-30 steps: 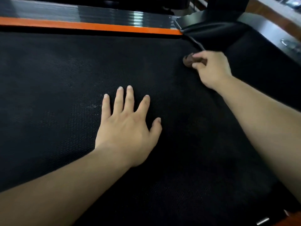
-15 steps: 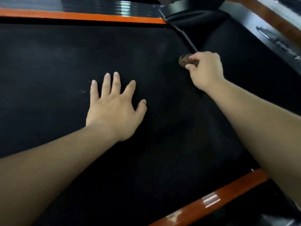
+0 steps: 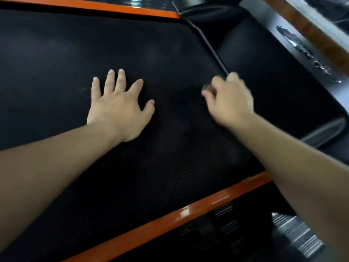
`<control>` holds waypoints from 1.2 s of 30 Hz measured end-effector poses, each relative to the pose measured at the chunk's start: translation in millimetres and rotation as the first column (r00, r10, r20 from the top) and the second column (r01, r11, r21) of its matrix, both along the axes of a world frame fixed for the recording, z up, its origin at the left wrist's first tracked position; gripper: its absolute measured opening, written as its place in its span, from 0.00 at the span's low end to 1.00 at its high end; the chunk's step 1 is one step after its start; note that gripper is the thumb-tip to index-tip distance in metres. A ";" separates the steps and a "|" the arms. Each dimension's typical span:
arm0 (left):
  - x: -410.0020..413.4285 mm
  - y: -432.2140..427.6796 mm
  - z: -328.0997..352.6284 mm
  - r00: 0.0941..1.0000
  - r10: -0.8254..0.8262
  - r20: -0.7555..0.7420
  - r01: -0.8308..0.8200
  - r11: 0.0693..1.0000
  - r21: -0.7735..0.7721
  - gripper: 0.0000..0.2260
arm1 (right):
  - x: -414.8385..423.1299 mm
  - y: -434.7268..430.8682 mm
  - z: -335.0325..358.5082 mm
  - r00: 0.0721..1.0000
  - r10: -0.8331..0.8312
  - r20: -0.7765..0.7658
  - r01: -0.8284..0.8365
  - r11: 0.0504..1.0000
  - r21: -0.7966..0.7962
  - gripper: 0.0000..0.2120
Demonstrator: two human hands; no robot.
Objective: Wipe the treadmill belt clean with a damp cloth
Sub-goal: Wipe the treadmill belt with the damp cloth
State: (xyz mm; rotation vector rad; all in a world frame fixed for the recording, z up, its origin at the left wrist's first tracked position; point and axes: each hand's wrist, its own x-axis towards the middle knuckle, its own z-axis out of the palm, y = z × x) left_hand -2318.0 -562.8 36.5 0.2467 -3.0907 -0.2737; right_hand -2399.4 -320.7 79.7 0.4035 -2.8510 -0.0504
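The left hand (image 3: 120, 104) lies flat on the black treadmill belt (image 3: 56, 53), palm down and fingers spread wide, holding nothing. The right hand (image 3: 230, 103) is just beside it, closer to the belt's front edge, and is blurred. Its fingers are curled tightly round the cloth (image 3: 207, 89). Only a small brownish bit of the cloth shows, between thumb and forefinger, low against the belt surface. Whether it actually touches the belt cannot be told through the blur.

An orange side rail (image 3: 94, 5) runs along the far edge of the belt and another orange rail (image 3: 170, 218) along the near edge. Past the right hand rises the black motor cover (image 3: 264, 72), bordered by a silver trim (image 3: 268, 21). A ribbed metal plate (image 3: 298, 233) sits at the lower right.
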 end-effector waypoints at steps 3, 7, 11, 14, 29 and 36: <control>0.2 -0.1 0.7 1.000 0.003 0.002 -0.003 1.000 -0.006 0.33 | 70.4 1.9 1.0 0.970 0.232 0.070 -0.230 0.972 -0.036 0.15; 1.4 -1.3 1.8 1.000 -0.005 0.002 0.004 1.000 0.011 0.32 | 43.7 32.5 10.2 0.988 0.106 0.115 -0.114 0.991 0.063 0.16; 1.5 -1.2 1.3 1.000 0.000 -0.003 0.000 1.000 0.019 0.32 | 54.3 35.5 6.0 0.999 -0.026 0.037 0.025 0.999 0.042 0.17; 1.4 -1.8 1.5 1.000 0.000 -0.008 0.000 1.000 0.014 0.32 | 94.5 30.2 1.2 0.978 0.170 0.117 -0.158 0.982 -0.107 0.17; 79.1 -12.8 11.7 0.955 -0.298 0.017 0.296 0.953 0.070 0.32 | 85.4 31.3 20.5 0.953 0.102 0.286 -0.073 0.991 -0.110 0.12; 86.1 -17.7 2.5 0.945 -0.326 -0.015 0.326 0.944 0.051 0.33 | 120.3 40.1 11.2 0.957 0.017 0.291 0.038 0.983 -0.180 0.14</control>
